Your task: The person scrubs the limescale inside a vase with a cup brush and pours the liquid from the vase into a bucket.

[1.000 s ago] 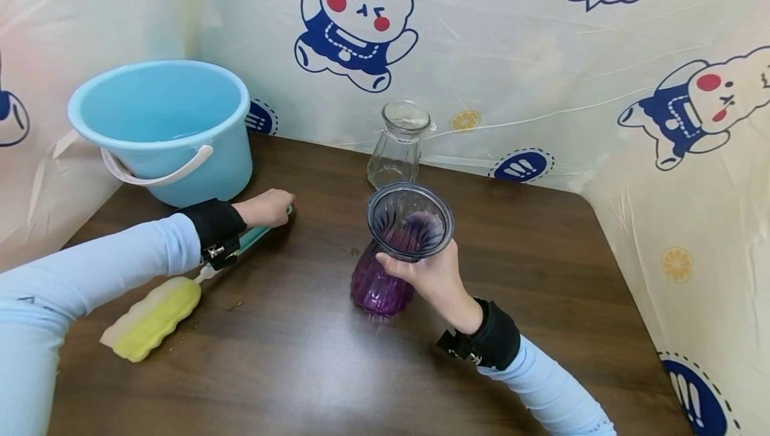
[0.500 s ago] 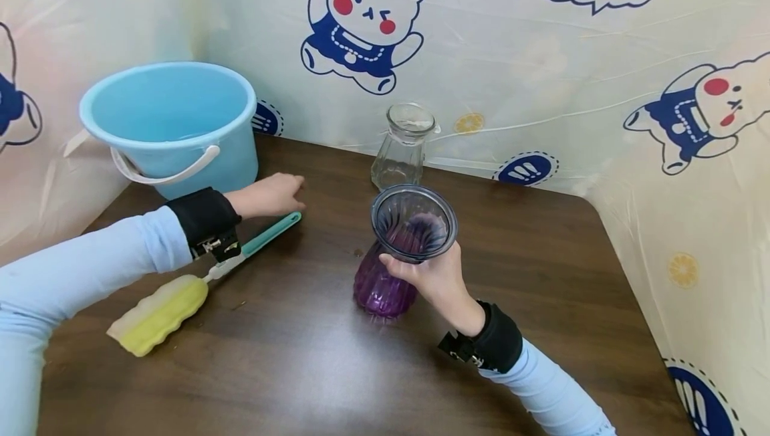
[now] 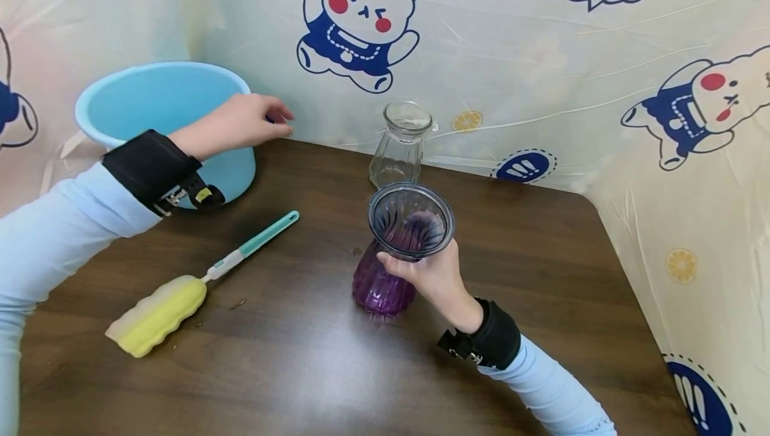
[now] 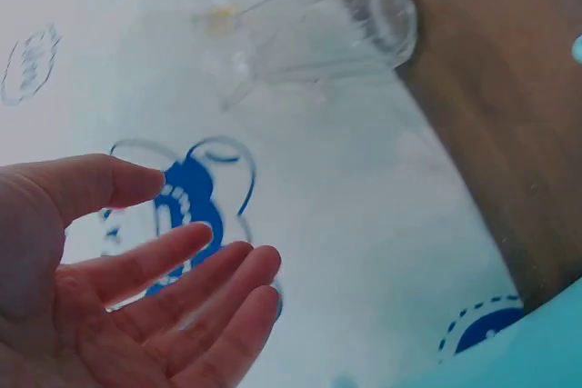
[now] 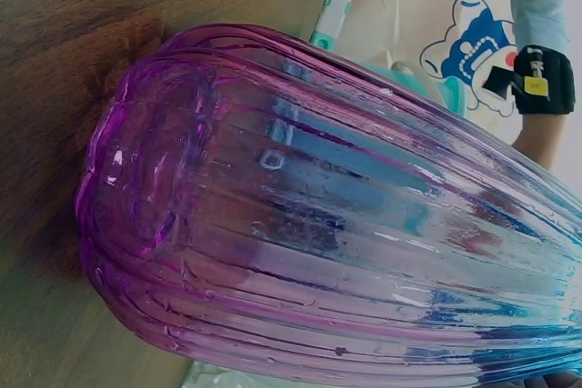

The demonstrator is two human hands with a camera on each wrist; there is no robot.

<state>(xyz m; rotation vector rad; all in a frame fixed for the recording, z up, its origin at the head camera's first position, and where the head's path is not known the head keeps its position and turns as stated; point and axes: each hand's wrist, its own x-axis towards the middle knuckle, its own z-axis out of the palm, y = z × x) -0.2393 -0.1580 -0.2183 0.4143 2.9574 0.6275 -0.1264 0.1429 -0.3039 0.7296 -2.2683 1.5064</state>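
Note:
My right hand point(image 3: 436, 275) grips the neck of a ribbed glass vase point(image 3: 385, 282), purple at the base and bluish at its wide rim. In the right wrist view the vase point(image 5: 273, 215) fills most of the picture, its base close to the wooden table, with small drops on the glass. My left hand point(image 3: 252, 120) is raised beside the bucket's right rim and holds nothing; the left wrist view shows its fingers point(image 4: 232, 270) spread and relaxed. A sponge bottle brush point(image 3: 159, 315) with a yellow and white head and a teal handle lies on the table below the left arm.
A light blue bucket point(image 3: 231, 172) stands at the back left, partly covered by the left arm. Behind the vase is a clear glass pitcher point(image 3: 394, 155). A printed curtain point(image 3: 511, 75) borders the table point(image 3: 517, 235) at the back and sides. Small wet spots dot the wood.
My left hand has let go of the brush handle and risen up and back toward the bucket's rim. The brush stays on the table. My right hand keeps its hold on the vase.

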